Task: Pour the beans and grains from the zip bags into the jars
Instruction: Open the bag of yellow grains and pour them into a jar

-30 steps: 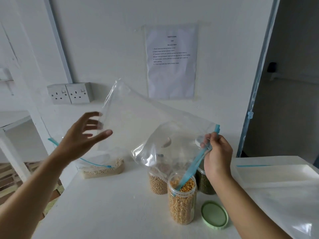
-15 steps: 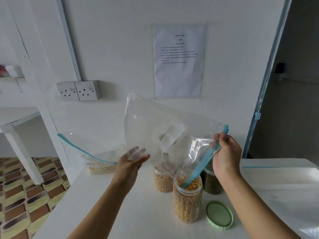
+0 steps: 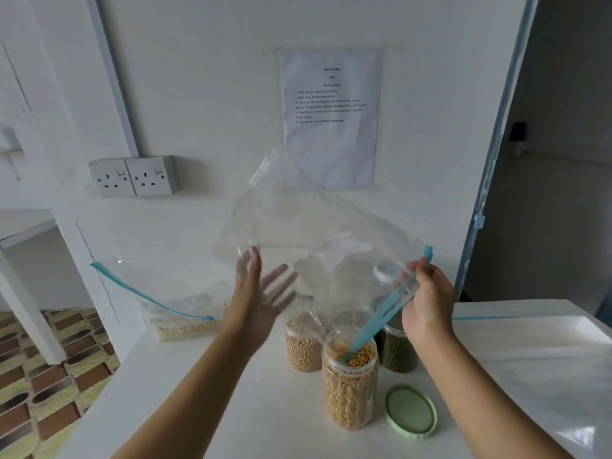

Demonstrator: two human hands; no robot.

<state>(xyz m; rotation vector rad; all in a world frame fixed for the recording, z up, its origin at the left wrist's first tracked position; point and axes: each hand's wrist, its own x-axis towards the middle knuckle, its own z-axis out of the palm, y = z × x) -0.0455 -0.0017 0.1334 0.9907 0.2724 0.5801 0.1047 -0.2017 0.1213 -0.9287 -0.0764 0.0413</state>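
Now the person's left hand (image 3: pixel 261 293) is reaching up from the lower left with its fingers straight and spread and its palm turned to the right. It is at the lower left edge of the empty bag (image 3: pixel 314 223), though blur is hiding whether it is touching the plastic. The right hand (image 3: pixel 427 299) is pinching the bag's blue zip strip (image 3: pixel 381 316) near its upper end. The strip's lower end is dipping into the open jar of yellow split peas (image 3: pixel 349 382), which is standing on the worktop (image 3: pixel 198 409) with a green lid (image 3: pixel 410 410) lying just beside it. Compared with half a second ago, the left hand is sitting higher and fanning its fingers wider, while the right hand is keeping the same pinch.
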